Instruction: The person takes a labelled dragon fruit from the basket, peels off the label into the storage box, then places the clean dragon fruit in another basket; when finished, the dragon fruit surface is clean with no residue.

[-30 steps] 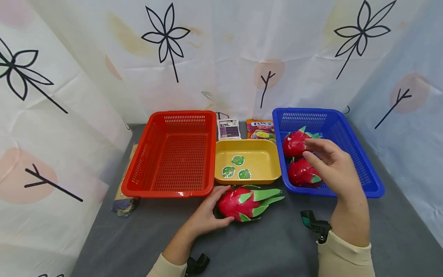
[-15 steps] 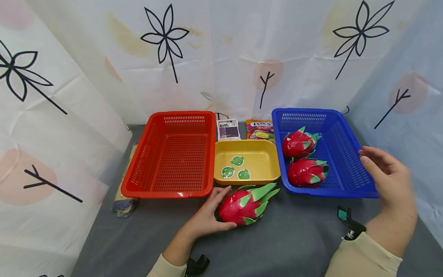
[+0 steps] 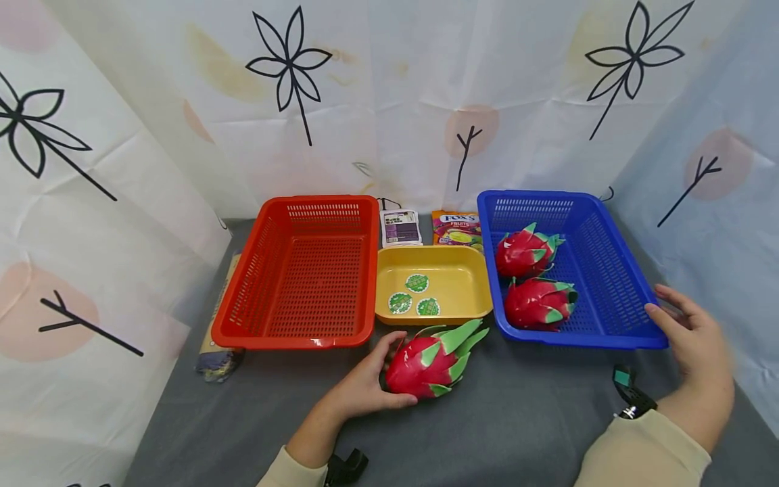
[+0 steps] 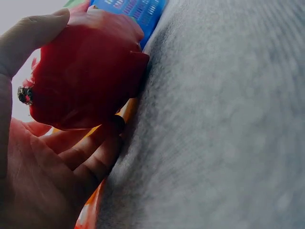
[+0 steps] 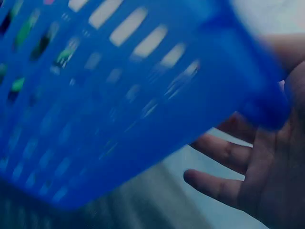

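A red dragon fruit [image 3: 426, 365] with green scales lies on the grey table in front of the yellow tray [image 3: 465, 284]. My left hand [image 3: 365, 385] holds its left end, thumb on the near side and fingers on the far side; the left wrist view shows the stem end of the fruit [image 4: 90, 71]. My right hand [image 3: 700, 345] is at the near right corner of the blue basket [image 3: 621, 270]. In the right wrist view the basket rim [image 5: 267, 109] lies between thumb and fingers. Two more dragon fruits [image 3: 528, 250] sit in the basket's left side.
A red basket [image 3: 295, 338] stands at the left, beside the yellow tray. Several round green stickers [image 3: 417, 283] lie in the tray. Behind it are a white-and-purple packet [image 3: 401, 228] and a candy bag [image 3: 456, 226]. Another packet [image 3: 219, 358] sticks out left of the red basket.
My right hand has moved from above the fruits in the blue basket to that basket's right rim. Under my left hand, the dragon fruit has turned slightly, its green tips swinging away.
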Demonstrator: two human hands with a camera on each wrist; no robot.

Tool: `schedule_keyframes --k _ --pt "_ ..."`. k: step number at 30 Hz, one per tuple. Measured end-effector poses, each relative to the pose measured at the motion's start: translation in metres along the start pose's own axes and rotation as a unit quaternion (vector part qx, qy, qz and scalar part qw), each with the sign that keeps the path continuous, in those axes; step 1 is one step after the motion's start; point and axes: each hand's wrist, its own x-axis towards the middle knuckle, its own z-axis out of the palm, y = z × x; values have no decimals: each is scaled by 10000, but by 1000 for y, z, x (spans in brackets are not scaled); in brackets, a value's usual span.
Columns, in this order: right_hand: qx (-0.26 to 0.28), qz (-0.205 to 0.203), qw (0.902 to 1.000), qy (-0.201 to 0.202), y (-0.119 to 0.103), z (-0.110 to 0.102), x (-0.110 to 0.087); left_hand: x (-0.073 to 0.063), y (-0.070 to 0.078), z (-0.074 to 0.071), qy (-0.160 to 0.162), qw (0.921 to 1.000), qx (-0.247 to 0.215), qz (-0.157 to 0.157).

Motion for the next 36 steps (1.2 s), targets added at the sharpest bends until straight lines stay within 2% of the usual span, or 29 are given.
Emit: schedule_keyframes --k 3,6,11,14,18,22,27,30,32,35,36 --pt "537 121 9981 -274 9 0 3 2 0 2 -82 9999 -15 -64" --pt "1079 114 9936 -307 13 1 5 4 0 4 -105 9999 -83 -76" --pt "1411 -5 9897 -253 14 2 6 6 1 2 -192 9992 -327 -101" --pt "1727 18 9846 -269 13 1 7 6 4 -3 -432 9982 -410 -68" --pt "2017 -36 9788 -351 14 0 6 4 10 -9 -997 9917 -809 16" --pt "2155 -51 9756 -428 15 1 5 1 19 -9 -1710 9759 -1348 123" --pt "2010 15 9789 -376 16 -1 6 7 40 3 -2490 9496 -1832 515" --pt "1853 80 9821 -331 14 -2 7 18 61 12 -2796 9349 -2027 821" --pt "1910 39 9808 -384 13 -3 7 29 77 18 -2987 9244 -2149 1002" --pt "2166 -76 9746 -558 11 -4 9 49 99 27 -3243 9105 -2254 1224" --pt "2336 -132 9698 -683 11 -5 9 56 107 30 -3305 9071 -2267 1288"
